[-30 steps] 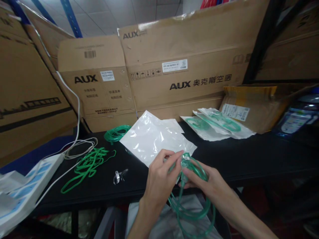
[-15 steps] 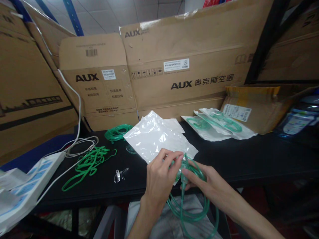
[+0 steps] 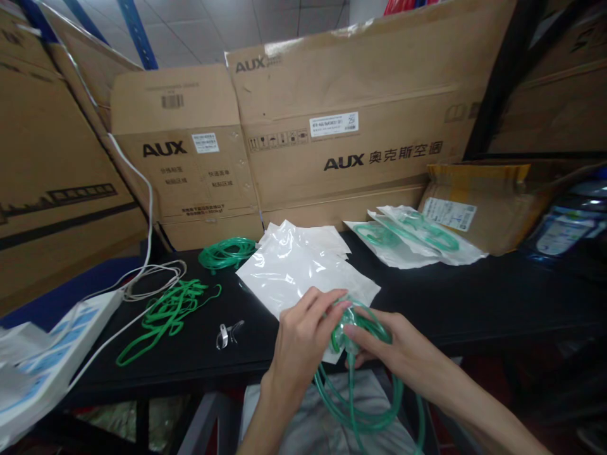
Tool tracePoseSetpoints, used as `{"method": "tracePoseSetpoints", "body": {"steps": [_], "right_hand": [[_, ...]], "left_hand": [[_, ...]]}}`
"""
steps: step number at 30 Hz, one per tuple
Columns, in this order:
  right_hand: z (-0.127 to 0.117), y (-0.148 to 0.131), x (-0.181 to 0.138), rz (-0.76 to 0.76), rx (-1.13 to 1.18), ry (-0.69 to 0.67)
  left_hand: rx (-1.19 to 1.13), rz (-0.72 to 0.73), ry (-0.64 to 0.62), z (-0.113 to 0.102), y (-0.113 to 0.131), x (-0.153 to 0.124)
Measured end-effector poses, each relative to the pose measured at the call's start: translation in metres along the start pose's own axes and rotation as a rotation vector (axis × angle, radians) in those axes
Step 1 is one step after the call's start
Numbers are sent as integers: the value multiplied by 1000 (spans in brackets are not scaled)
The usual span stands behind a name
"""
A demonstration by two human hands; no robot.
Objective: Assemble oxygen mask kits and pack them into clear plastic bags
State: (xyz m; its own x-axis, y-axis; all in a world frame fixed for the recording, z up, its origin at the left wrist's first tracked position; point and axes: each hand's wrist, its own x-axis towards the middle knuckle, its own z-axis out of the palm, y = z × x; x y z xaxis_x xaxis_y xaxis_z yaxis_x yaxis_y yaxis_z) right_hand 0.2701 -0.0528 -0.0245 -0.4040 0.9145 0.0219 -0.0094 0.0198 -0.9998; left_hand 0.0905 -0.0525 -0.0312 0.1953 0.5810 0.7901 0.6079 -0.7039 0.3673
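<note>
In front of me, over the table's near edge, both hands are closed on a clear green oxygen mask (image 3: 345, 328). My left hand (image 3: 303, 332) pinches its upper left side with thumb and fingers. My right hand (image 3: 396, 341) grips the mask's right side, thumb across the front, with loops of tubing around its fingers. More green tubing (image 3: 393, 404) hangs in coils below the hands, over my lap. Just behind the mask lies a glossy white pouch (image 3: 298, 272), partly covered by my left hand. The hands hide part of the mask.
At left lie a green tubing coil (image 3: 226, 254), a heap of green elastic straps (image 3: 173, 316) and small clear pieces with a metal strip (image 3: 224, 336). A power strip (image 3: 61, 354) is farther left. Packaged masks (image 3: 412, 237), a carton (image 3: 469, 208) and a bottle (image 3: 564, 227) stand right.
The mask has turned slightly between my fingers, and its top fitting no longer shows. The hanging tubing has swung a little. The white pouch's raised top corner sits lower.
</note>
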Motion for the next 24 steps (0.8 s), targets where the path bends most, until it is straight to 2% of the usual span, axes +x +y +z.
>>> {"method": "tracePoseSetpoints", "body": {"steps": [3, 8, 11, 15, 19, 24], "right_hand": [[-2, 5, 3, 42, 115, 76], [2, 6, 4, 57, 207, 234], [5, 2, 0, -8, 240, 207], [8, 4, -8, -22, 260, 124], [12, 10, -10, -32, 300, 172], [24, 9, -8, -15, 425, 184]], "left_hand": [[-7, 68, -97, -2, 0, -4], [-58, 32, -117, 0, -3, -5], [-61, -23, -80, 2, -6, -3], [-13, -117, -52, 4, -5, 0], [46, -144, -43, 4, -2, 1], [-57, -156, -50, 2, -1, 2]]}}
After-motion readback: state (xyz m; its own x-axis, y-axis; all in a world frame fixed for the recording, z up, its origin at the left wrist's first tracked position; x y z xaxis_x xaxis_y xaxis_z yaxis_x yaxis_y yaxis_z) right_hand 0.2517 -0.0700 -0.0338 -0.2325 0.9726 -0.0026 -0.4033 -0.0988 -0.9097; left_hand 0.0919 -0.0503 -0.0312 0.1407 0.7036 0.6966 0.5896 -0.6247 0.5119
